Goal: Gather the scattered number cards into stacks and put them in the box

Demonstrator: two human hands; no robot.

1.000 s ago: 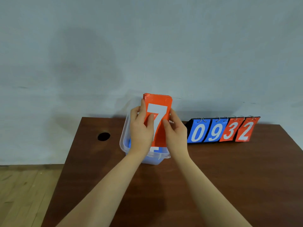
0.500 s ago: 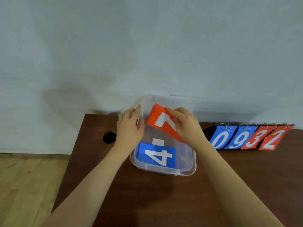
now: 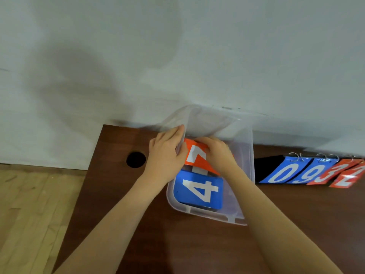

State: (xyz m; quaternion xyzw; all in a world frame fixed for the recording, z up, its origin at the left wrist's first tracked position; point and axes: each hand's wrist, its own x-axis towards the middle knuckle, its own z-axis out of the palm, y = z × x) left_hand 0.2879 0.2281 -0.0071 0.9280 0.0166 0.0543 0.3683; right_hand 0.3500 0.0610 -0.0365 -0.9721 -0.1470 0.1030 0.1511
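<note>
A clear plastic box (image 3: 245, 155) stands at the back of the brown table (image 3: 197, 244), against the wall. A blue stack topped by a white 4 (image 3: 198, 189) lies flat in its near half. An orange stack showing a white 7 (image 3: 194, 155) is tilted in the far half, partly over the blue stack. My right hand (image 3: 216, 153) is inside the box, fingers closed over the orange stack's top. My left hand (image 3: 166, 155) rests at the box's left wall, with its fingertips on the rim beside the orange stack.
A flip scoreboard (image 3: 308, 172) with blue 0 and 9 and orange 3 and 2 lies right of the box. A round cable hole (image 3: 135, 159) is in the table's back left. The wall runs right behind the table; wooden floor lies to the left.
The orange 7 stack went from upright above the box down into its far half. Both hands followed it down, and the view tilted downward.
</note>
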